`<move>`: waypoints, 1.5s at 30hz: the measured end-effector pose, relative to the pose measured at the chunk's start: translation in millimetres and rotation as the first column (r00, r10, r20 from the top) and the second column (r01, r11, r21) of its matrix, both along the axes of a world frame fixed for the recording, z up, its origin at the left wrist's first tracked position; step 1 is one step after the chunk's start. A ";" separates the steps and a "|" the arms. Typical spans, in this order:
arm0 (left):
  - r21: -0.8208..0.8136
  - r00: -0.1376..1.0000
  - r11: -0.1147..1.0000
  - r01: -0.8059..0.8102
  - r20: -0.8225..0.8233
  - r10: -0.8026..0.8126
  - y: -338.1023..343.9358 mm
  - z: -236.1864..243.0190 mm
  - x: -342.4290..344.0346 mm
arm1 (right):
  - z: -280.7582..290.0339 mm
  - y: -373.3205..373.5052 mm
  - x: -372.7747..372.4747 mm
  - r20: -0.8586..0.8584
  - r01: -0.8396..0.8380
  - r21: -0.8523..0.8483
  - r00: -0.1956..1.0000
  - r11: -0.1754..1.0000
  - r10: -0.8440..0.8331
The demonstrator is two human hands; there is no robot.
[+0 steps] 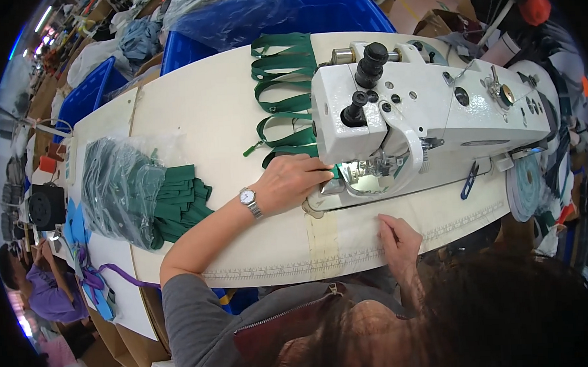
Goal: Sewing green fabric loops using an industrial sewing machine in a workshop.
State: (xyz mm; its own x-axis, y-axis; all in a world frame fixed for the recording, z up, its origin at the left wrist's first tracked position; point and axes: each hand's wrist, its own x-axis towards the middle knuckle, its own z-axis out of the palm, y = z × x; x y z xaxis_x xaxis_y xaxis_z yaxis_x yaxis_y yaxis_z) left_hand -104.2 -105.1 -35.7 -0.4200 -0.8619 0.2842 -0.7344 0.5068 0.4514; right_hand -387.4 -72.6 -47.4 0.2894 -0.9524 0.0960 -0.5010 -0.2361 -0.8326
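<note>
Feeding green strap (291,141) — long axis running away, left hand (292,180).

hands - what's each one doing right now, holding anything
Left hand: fingers curled at the sewing machine needle area, on green strap; grip unclear.
Right hand: resting on the table, holding nothing.

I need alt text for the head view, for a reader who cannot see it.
A person's left hand presses green strap under a white sewing machine, while the right hand rests on the table edge. A bag of green pieces lies to the left.
</note>
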 end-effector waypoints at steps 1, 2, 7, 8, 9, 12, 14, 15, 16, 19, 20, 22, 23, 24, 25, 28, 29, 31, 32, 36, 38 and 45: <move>0.000 1.000 1.000 0.000 0.000 0.000 0.0 -0.8 -0.2 | -0.1 0.3 -0.1 -0.004 -0.001 0.004 1.000 1.000 0.001; -0.015 1.000 1.000 -0.001 -0.005 0.001 -0.2 -1.6 -0.4 | 0.3 0.4 0.2 -0.005 -0.001 0.004 1.000 1.000 0.001; -0.037 1.000 0.999 -0.010 0.001 0.010 0.1 -1.8 -1.6 | -0.2 1.0 -0.1 0.008 0.003 0.003 1.000 1.000 -0.003; -0.054 1.000 0.998 -0.009 0.010 0.010 0.4 -1.7 -1.8 | -0.4 1.2 -0.8 0.009 0.000 -0.001 1.000 1.000 0.000; -0.070 1.000 0.998 -0.004 0.015 0.005 -0.8 -2.6 -1.3 | -0.7 0.7 -0.5 0.007 0.001 -0.006 1.000 1.000 -0.001; -0.067 1.000 0.998 -0.007 0.012 0.008 -2.4 -3.1 -1.9 | -2.2 0.2 -1.0 0.000 0.009 -0.006 1.000 1.000 -0.009; -0.071 1.000 0.997 -0.006 0.017 0.007 -4.3 -2.2 -2.9 | -2.6 -1.2 -1.3 -0.004 0.016 -0.002 1.000 1.000 -0.016; -0.070 1.000 0.998 -0.007 0.023 0.008 -4.1 -2.0 -2.9 | -2.7 -0.8 -0.8 0.019 0.022 -0.011 1.000 1.000 -0.022; -0.072 1.000 0.997 -0.005 0.023 0.007 -4.5 -1.8 -3.1 | -2.5 -0.6 -0.7 0.042 0.028 -0.019 0.999 0.999 -0.027; -0.116 0.999 0.993 0.002 0.052 0.004 -6.4 -1.4 -2.2 | -1.7 -0.3 -1.3 0.048 0.036 0.003 0.998 0.999 -0.036; -0.091 0.996 0.996 -0.009 0.091 0.017 -7.2 -1.3 -0.5 | -1.7 0.1 -1.1 0.049 0.038 0.000 0.998 0.999 -0.038; -0.071 0.992 0.997 -0.015 0.126 0.024 -9.8 -0.2 2.0 | -0.2 1.5 -0.3 0.055 0.040 0.020 0.998 0.999 -0.041; -0.082 0.991 0.996 -0.031 0.124 0.041 -10.5 0.5 3.6 | -1.3 2.7 0.7 0.054 0.043 0.017 0.998 0.999 -0.043; -0.094 0.991 0.994 -0.052 0.120 0.063 -11.3 1.0 3.9 | -3.9 2.6 0.1 0.058 0.029 0.005 0.998 1.000 -0.029; -0.097 0.991 0.994 -0.056 0.119 0.067 -10.7 2.2 5.1 | -5.1 2.6 0.2 0.063 0.013 -0.005 0.998 1.000 -0.012; -0.039 0.975 0.995 -0.096 0.198 0.102 -1.8 14.1 11.9 | -4.7 1.6 3.6 0.073 0.029 0.052 0.997 0.998 -0.033; -0.160 0.979 0.980 -0.115 0.147 0.139 4.1 23.9 15.6 | -6.1 -0.5 2.1 0.081 0.002 0.059 0.997 0.998 -0.007; -0.262 0.967 0.948 -0.180 0.131 0.220 24.8 33.8 35.5 | -13.8 -2.0 -1.2 0.104 0.029 0.091 0.994 0.995 -0.038; -0.296 0.934 0.909 -0.292 0.115 0.338 36.6 36.9 52.0 | -15.5 -1.7 -3.8 0.091 0.070 0.118 0.993 0.990 -0.081; -0.165 0.761 0.775 -0.610 0.150 0.631 91.8 48.6 126.8 | -47.3 4.9 -19.0 0.198 0.113 0.131 0.970 0.985 -0.138; -0.110 0.712 0.736 -0.668 0.194 0.675 122.5 43.2 146.4 | -58.1 -3.9 -28.2 0.148 0.040 0.056 0.988 0.998 -0.048; -0.002 0.741 0.761 -0.649 0.226 0.633 146.1 30.5 177.7 | -61.1 -10.2 -14.0 0.157 0.014 -0.070 0.988 0.997 -0.003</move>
